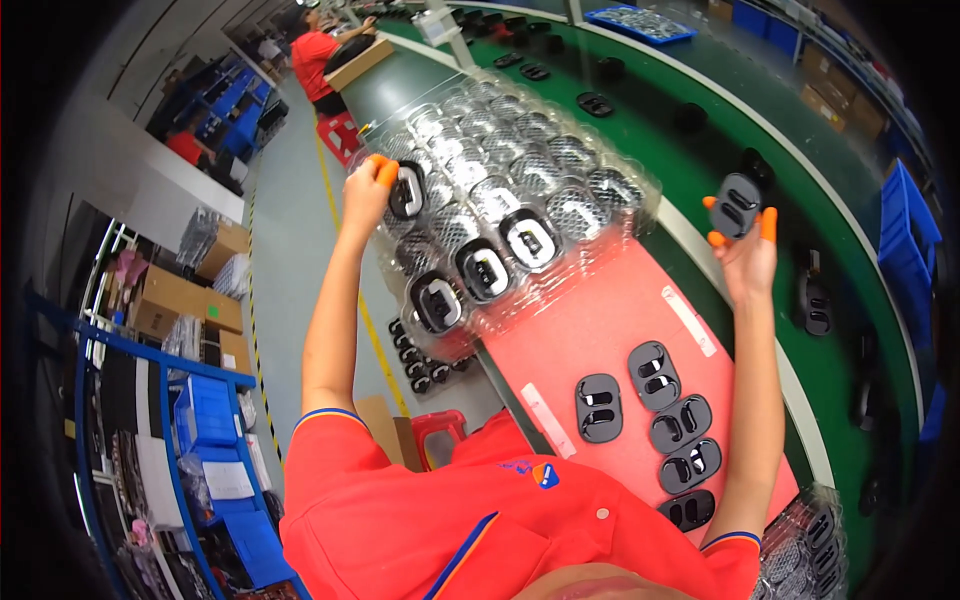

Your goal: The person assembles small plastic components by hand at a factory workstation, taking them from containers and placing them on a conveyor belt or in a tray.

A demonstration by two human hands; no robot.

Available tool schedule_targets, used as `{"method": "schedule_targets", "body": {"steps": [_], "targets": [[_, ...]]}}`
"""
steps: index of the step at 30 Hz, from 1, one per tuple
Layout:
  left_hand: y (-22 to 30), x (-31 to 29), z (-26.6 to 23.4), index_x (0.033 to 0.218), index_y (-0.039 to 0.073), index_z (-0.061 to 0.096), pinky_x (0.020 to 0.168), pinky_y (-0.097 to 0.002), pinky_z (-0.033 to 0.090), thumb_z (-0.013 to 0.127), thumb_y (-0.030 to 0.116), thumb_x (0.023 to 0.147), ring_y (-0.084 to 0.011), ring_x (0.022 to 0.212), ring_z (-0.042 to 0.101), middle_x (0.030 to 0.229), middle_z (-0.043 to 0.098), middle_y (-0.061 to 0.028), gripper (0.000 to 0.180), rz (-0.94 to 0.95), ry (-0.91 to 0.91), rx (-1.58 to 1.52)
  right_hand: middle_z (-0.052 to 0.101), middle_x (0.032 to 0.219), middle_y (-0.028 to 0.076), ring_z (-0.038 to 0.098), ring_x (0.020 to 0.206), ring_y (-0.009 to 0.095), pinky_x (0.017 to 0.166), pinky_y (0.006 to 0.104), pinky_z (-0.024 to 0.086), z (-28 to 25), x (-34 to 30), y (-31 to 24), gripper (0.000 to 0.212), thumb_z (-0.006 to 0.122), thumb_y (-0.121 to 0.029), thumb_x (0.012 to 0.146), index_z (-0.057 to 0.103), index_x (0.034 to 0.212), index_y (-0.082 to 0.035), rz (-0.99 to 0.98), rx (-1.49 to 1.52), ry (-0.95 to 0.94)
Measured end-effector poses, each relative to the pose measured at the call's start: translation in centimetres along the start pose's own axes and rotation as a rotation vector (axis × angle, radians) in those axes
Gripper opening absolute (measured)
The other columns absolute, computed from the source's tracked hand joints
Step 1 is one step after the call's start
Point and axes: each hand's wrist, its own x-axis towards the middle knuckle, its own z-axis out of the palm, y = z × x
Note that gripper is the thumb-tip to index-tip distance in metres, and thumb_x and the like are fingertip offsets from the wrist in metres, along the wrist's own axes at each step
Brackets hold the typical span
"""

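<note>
My left hand point(370, 195), with orange finger cots, is closed on the edge of a black oval plastic part point(407, 190) at the left side of a clear blister tray point(470, 215). Three more such parts, black with pale insides, sit in the tray's near pockets; one is the corner part point(436, 303). Out to the right, over the green conveyor belt, my right hand point(748, 262) grips a dark grey oval part with two slots point(737, 205) between its orange-capped fingers. Several similar grey oval parts point(599, 408) lie on the red mat point(560, 345) before me.
The green conveyor belt point(640, 125) curves along the right, with scattered dark parts on it. A blue tray point(640, 22) lies at its far side. Another filled clear tray point(805, 545) stands low right. Blue shelving point(150, 350) is at left; a person in red point(313, 58) works at far left.
</note>
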Motion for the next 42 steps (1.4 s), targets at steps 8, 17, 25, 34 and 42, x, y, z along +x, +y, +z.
{"method": "schedule_targets", "body": {"steps": [8, 17, 25, 34, 42], "targets": [[16.8, 7.5, 14.0, 0.110, -0.004, 0.050, 0.081, -0.0530, 0.051, 0.039, 0.046, 0.089, -0.0400, 0.097, 0.060, 0.109, 0.058, -0.0260, 0.056, -0.515, -0.965, -1.654, 0.058, 0.117, 0.016, 0.064, 0.087, 0.025, 0.062, 0.0289, 0.051, -2.7, -0.3, 0.8, 0.049, 0.033, -0.041, 0.098, 0.046, 0.125, -0.002, -0.068, -0.025, 0.020], [35.1, -2.8, 24.8, 0.107, -0.002, 0.049, 0.080, -0.0326, 0.047, 0.076, 0.029, 0.071, -0.0230, 0.087, 0.058, 0.096, 0.058, -0.0155, 0.055, 0.145, -0.831, -1.048, 0.058, 0.112, 0.012, 0.066, 0.080, 0.020, 0.049, 0.0221, 0.047, -1.9, -1.2, 0.9, 0.056, 0.042, -0.034, 0.098, 0.019, 0.144, -0.015, -0.268, -0.375, 0.264], [34.0, -3.3, 23.7, 0.117, 0.001, 0.048, 0.084, -0.0334, 0.049, 0.074, 0.013, 0.074, -0.0216, 0.100, 0.057, 0.107, 0.055, -0.0126, 0.051, 0.455, -0.720, -0.959, 0.052, 0.118, 0.012, 0.064, 0.088, 0.020, 0.056, 0.0234, 0.050, -1.6, -0.6, 1.0, 0.052, 0.040, -0.019, 0.098, 0.019, 0.145, -0.013, -0.226, -0.424, 0.246], [33.4, -2.9, 23.4, 0.114, 0.002, 0.052, 0.075, -0.0285, 0.049, 0.068, 0.010, 0.079, -0.0160, 0.094, 0.059, 0.103, 0.060, -0.0116, 0.039, 0.238, -0.895, -1.313, 0.060, 0.106, 0.010, 0.066, 0.082, 0.021, 0.057, 0.0253, 0.050, -2.5, -1.2, 0.9, 0.046, 0.044, -0.026, 0.098, 0.031, 0.139, -0.009, -0.207, -0.263, 0.260], [33.1, -0.7, 26.1, 0.090, 0.011, 0.060, 0.068, -0.0287, 0.047, 0.052, 0.026, 0.086, -0.0145, 0.073, 0.059, 0.080, 0.062, -0.0018, 0.018, -0.539, -0.957, -1.582, 0.063, 0.101, 0.012, 0.067, 0.071, 0.021, 0.049, 0.0233, 0.046, -3.4, -1.2, 0.5, 0.038, 0.039, -0.021, 0.099, 0.038, 0.133, -0.006, -0.228, -0.326, 0.360]]}}
